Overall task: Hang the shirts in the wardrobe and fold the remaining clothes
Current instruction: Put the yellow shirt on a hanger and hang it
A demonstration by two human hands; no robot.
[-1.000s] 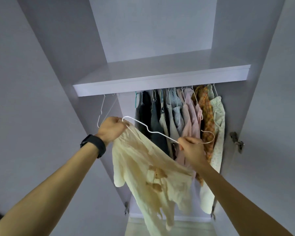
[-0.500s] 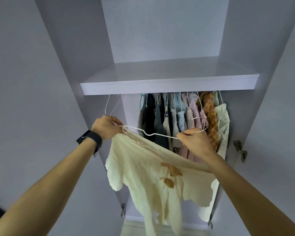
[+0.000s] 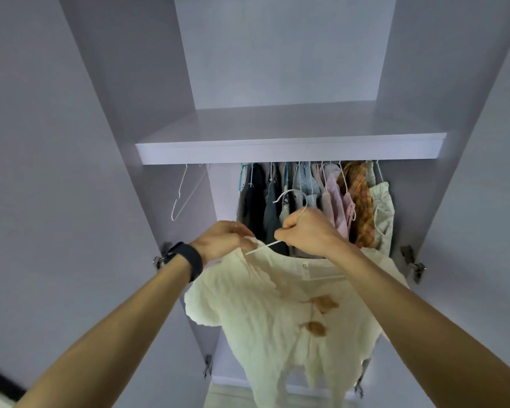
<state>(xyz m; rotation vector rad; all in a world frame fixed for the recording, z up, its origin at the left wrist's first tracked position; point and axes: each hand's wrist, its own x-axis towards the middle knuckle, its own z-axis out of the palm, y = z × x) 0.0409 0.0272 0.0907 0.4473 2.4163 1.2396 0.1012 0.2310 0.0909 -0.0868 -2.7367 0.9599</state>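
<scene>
At the far left a pale wardrobe door (image 3: 56, 172) is seen standing open. Just under the left end of the shelf (image 3: 289, 150) an empty white hanger (image 3: 179, 195) is hung, well apart from the clothes further right. Lower down, a metal hinge (image 3: 159, 259) is fixed at the wardrobe's left side wall. A black wristband (image 3: 190, 260) is worn on the left forearm.

The left hand (image 3: 223, 241) is raised before the opening below the shelf. Its fingers are curled, and the collar edge of the cream shirt (image 3: 277, 319) is pinched between them, beside one arm of the held wire hanger (image 3: 262, 248). The shirt is held in the air in front of the wardrobe, below the shelf and before the hanging row, not yet hung. It is draped down from both hands, with a small button near the neckline and brown marks (image 3: 321, 304) on its front.

The right hand (image 3: 306, 235) is closed in a fist round the neck of the held wire hanger, whose hook is seen standing above the knuckles.

Behind the hands, under the middle and right of the shelf, a crowded row is hung: dark garments (image 3: 256, 198), pale blue garments (image 3: 306, 182), pink garments (image 3: 334, 198), an orange plaid shirt (image 3: 358, 201) and a pale garment (image 3: 382, 210) at the right end. The rail is hidden by the shelf's front edge. A second hinge (image 3: 412, 265) is fixed at the right side wall.
</scene>
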